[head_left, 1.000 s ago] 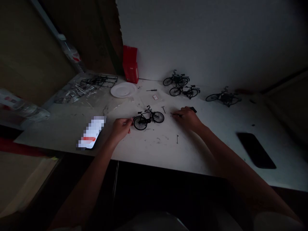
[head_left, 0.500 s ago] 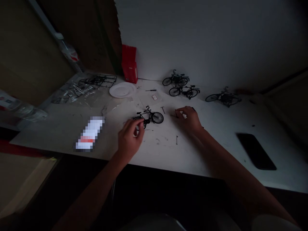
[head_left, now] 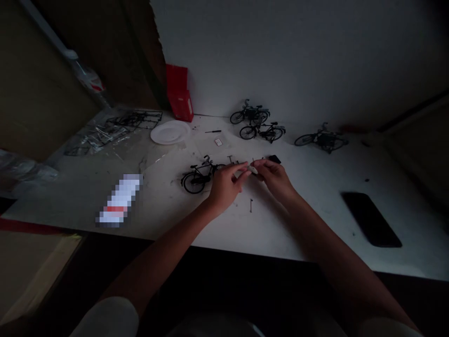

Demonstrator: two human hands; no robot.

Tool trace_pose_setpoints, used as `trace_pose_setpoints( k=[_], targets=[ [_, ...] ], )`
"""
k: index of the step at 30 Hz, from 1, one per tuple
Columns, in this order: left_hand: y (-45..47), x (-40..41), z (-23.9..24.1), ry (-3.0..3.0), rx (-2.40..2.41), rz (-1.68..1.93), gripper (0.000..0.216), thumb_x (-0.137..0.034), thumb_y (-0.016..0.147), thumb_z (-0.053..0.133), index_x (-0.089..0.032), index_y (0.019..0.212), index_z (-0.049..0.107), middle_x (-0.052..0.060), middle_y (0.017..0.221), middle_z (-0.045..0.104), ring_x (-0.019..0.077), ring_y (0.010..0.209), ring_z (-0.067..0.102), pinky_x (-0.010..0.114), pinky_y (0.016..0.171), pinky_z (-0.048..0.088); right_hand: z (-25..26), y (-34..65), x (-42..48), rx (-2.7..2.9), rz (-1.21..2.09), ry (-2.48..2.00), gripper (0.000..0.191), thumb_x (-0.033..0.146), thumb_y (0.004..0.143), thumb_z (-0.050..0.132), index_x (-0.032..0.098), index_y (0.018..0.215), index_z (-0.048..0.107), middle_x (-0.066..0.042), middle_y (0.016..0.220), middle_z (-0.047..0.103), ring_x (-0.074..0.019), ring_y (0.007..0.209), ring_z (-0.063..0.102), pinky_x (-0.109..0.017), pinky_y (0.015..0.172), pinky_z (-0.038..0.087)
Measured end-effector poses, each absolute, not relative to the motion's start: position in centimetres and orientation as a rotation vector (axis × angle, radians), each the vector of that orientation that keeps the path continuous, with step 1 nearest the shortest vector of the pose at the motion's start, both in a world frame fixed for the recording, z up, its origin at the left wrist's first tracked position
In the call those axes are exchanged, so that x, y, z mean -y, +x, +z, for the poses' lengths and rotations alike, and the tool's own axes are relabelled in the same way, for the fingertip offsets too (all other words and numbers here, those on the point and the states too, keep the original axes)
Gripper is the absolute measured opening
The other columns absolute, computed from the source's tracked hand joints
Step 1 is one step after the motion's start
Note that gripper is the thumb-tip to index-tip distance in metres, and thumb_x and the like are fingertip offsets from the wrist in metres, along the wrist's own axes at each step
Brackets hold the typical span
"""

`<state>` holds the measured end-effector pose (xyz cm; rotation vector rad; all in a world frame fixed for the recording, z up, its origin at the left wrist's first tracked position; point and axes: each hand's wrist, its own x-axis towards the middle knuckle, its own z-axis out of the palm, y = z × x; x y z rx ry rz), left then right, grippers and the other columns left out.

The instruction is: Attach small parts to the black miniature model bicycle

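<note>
The left hand (head_left: 226,185) has moved across from the rear wheel of the black miniature bicycle (head_left: 199,179) to meet the right hand (head_left: 276,179), and both now pinch a small pale piece (head_left: 251,169) between thumb and fingertips — what it is, the dim light doesn't show. The bicycle stands unheld on the white tabletop (head_left: 242,234), its front wheel partly hidden behind the left hand — so the handwork seems to be on the piece alone.
</note>
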<state>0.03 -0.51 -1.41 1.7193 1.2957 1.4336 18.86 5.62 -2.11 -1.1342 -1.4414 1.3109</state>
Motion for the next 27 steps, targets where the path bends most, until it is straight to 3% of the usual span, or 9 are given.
trace_pose_setpoints(
  k=[4, 7, 10, 12, 15, 18, 23, 27],
  targets=[
    [0.5, 0.1, -2.2, 1.772, -1.213, 1.662, 0.027, -0.032, 0.098, 0.080, -0.022, 0.124, 0.083, 0.008, 0.108, 0.077, 0.0123, 0.081, 0.071, 0.022, 0.066, 0.057, -0.9, 18.2, -3.5, 1.279, 1.644, -1.113, 0.036, 0.056, 0.082, 0.086, 0.023, 0.096, 0.082, 0.002, 0.074, 0.061, -0.0103, 0.062, 0.041, -0.027, 0.057, 0.033],
    [0.5, 0.4, -2.9, 1.767, -1.212, 1.694, 0.024, -0.028, 0.100, 0.079, -0.023, 0.123, 0.083, 0.008, 0.109, 0.076, 0.0110, 0.080, 0.072, 0.023, 0.069, 0.061, -0.3, 17.8, -2.8, 1.267, 1.689, -1.073, 0.032, 0.053, 0.083, 0.086, 0.022, 0.088, 0.081, 0.003, 0.070, 0.054, -0.0094, 0.060, 0.034, -0.028, 0.055, 0.028],
    [0.2, 0.5, -3.3, 1.810, -1.236, 1.718, 0.021, -0.025, 0.103, 0.074, -0.022, 0.121, 0.083, 0.008, 0.109, 0.078, 0.0114, 0.080, 0.075, 0.027, 0.078, 0.066, -0.1, 17.6, -2.7, 1.213, 1.716, -1.055, 0.036, 0.056, 0.084, 0.087, 0.021, 0.084, 0.080, 0.006, 0.065, 0.037, -0.0097, 0.059, 0.029, -0.028, 0.053, 0.027],
    [-0.1, 0.5, -3.2, 1.895, -1.264, 1.740, 0.020, -0.023, 0.104, 0.072, -0.021, 0.121, 0.083, 0.009, 0.112, 0.080, 0.0154, 0.092, 0.079, 0.032, 0.088, 0.068, -0.1, 17.5, -2.8, 1.153, 1.746, -1.037, 0.042, 0.063, 0.085, 0.085, 0.021, 0.085, 0.081, 0.006, 0.065, 0.030, -0.0103, 0.059, 0.028, -0.027, 0.052, 0.030],
    [-0.4, 0.7, -2.8, 2.017, -1.286, 1.789, 0.022, -0.020, 0.106, 0.068, -0.022, 0.123, 0.082, 0.010, 0.119, 0.083, 0.0194, 0.109, 0.080, 0.035, 0.097, 0.068, 0.0, 17.7, -2.9, 1.183, 1.780, -0.959, 0.057, 0.076, 0.088, 0.075, 0.022, 0.099, 0.085, 0.002, 0.071, 0.039, -0.0137, 0.063, 0.039, -0.029, 0.053, 0.042],
    [-0.4, 1.1, -2.4, 2.029, -1.298, 1.846, 0.021, -0.021, 0.106, 0.068, -0.023, 0.121, 0.082, 0.009, 0.117, 0.083, 0.0178, 0.107, 0.081, 0.029, 0.093, 0.068, 0.3, 17.9, -3.0, 1.266, 1.716, -0.878, 0.060, 0.080, 0.093, 0.067, 0.025, 0.110, 0.086, -0.005, 0.089, 0.054, -0.0195, 0.082, 0.053, -0.033, 0.063, 0.053],
    [0.2, 1.8, -2.5, 1.863, -1.240, 1.775, 0.019, -0.022, 0.106, 0.067, -0.021, 0.116, 0.083, 0.007, 0.099, 0.084, 0.0133, 0.082, 0.080, 0.024, 0.076, 0.066, 0.5, 18.0, -3.0, 1.213, 1.672, -0.845, 0.051, 0.074, 0.093, 0.071, 0.029, 0.109, 0.087, -0.001, 0.080, 0.040, -0.0175, 0.074, 0.045, -0.031, 0.059, 0.046],
    [0.7, 1.8, -2.9, 1.763, -1.234, 1.714, 0.015, -0.023, 0.103, 0.072, -0.019, 0.112, 0.084, 0.008, 0.100, 0.086, 0.0174, 0.088, 0.083, 0.027, 0.077, 0.067, 0.3, 17.9, -2.7, 1.169, 1.614, -0.863, 0.043, 0.063, 0.087, 0.085, 0.031, 0.116, 0.085, -0.001, 0.082, 0.055, -0.0156, 0.074, 0.050, -0.029, 0.059, 0.043]
  ],
)
